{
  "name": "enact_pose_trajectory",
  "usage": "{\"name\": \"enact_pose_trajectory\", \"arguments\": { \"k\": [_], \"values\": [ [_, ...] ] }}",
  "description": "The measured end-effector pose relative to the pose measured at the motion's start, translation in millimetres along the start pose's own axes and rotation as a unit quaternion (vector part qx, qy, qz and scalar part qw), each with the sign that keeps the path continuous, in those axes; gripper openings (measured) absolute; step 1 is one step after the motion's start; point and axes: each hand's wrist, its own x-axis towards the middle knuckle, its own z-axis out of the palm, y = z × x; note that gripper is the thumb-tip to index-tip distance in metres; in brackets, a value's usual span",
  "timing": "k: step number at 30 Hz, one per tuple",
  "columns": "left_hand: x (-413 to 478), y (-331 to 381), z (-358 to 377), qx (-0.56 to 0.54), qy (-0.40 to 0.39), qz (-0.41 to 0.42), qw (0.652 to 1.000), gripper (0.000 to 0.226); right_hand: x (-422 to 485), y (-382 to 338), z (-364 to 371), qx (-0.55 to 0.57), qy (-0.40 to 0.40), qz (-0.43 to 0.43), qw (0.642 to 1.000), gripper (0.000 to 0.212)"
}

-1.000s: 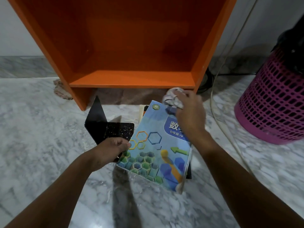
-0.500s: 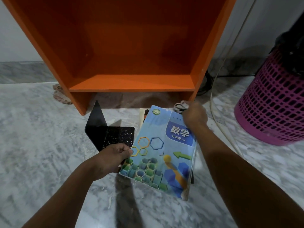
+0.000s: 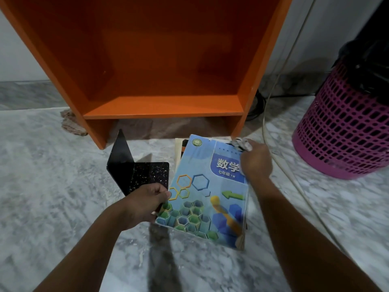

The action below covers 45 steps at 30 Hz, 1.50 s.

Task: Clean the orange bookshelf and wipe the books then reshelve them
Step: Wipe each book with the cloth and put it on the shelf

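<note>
Book (image 3: 202, 197): on other books (image 3: 179, 148), on the floor (image 3: 52, 186) in front of the shelf (image 3: 164, 107).
Left hand (image 3: 145, 204): fingers pinch the book's left edge.
Right hand (image 3: 255, 163): fingers grip a rag (image 3: 242, 144) at the book's top right corner.

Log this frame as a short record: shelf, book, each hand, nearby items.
shelf: orange bookshelf, no books in the visible compartment
book: blue maths textbook, on top of other books on the marble floor
left hand: grips the textbook's left edge
right hand: holds a crumpled cloth at the textbook's top right corner
nearby: black bookend left of the textbook; pink basket at right
</note>
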Motion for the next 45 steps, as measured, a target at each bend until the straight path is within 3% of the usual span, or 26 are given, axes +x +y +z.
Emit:
{"name": "enact_pose_trajectory", "arguments": {
  "k": [2,6,7,9,11,12,14,16,18,21,24,26,29,31,36,41,43,45],
  "values": [
    [-1,0,0,-0.008,-0.007,-0.006,1.000,0.016,4,2,-17,0.028,0.015,0.004,1.000,0.040],
    [-2,4,2,-0.059,-0.013,-0.027,0.998,0.015,-46,-31,-32,-0.043,0.060,-0.209,0.975,0.052],
    [-3,4,2,-0.062,-0.016,-0.029,0.997,0.015,-69,-39,-31,-0.028,0.033,-0.262,0.964,0.053],
    [-7,6,2,-0.057,-0.022,-0.032,0.998,0.013,-117,-49,-22,0.006,-0.095,-0.334,0.938,0.056],
    [-7,7,1,-0.042,-0.028,-0.028,0.998,0.012,-160,-41,-8,-0.027,-0.208,-0.375,0.903,0.060],
    [-8,7,1,-0.035,-0.030,-0.027,0.999,0.014,-170,-31,-3,-0.054,-0.224,-0.388,0.892,0.062],
    [-8,8,2,-0.036,-0.025,-0.033,0.999,0.014,-160,-11,2,-0.073,-0.192,-0.382,0.901,0.068],
    [-9,9,3,-0.048,-0.018,-0.040,0.998,0.014,-122,4,1,-0.062,-0.121,-0.300,0.944,0.068],
    [-11,11,3,-0.046,-0.016,-0.041,0.998,0.015,-76,14,-6,-0.055,-0.058,-0.214,0.973,0.060],
    [-13,15,2,-0.019,-0.010,-0.038,0.999,0.015,-38,16,-24,-0.049,-0.035,-0.166,0.984,0.049],
    [-16,22,2,-0.004,-0.011,-0.038,0.999,0.017,-60,-3,-33,0.015,-0.016,-0.211,0.977,0.048],
    [-16,25,1,-0.006,-0.012,-0.043,0.999,0.018,-108,-20,-35,0.056,-0.081,-0.265,0.959,0.043],
    [-12,27,0,0.003,-0.021,-0.043,0.999,0.023,-189,-18,-23,0.012,-0.194,-0.431,0.881,0.050],
    [-13,25,1,0.003,-0.015,-0.052,0.999,0.025,-206,-4,-15,-0.026,-0.211,-0.479,0.852,0.063],
    [-13,19,4,0.004,-0.004,-0.064,0.998,0.021,-165,26,-28,-0.038,-0.180,-0.337,0.923,0.064],
    [-12,21,4,0.007,-0.001,-0.060,0.998,0.028,-113,42,-50,0.031,-0.080,-0.205,0.975,0.053],
    [-11,21,7,0.010,0.002,-0.057,0.998,0.028,-110,38,-56,0.032,-0.052,-0.243,0.968,0.049],
    [-10,21,6,0.008,0.007,-0.056,0.998,0.028,-127,29,-60,0.063,-0.076,-0.334,0.938,0.049]
  ]
}}
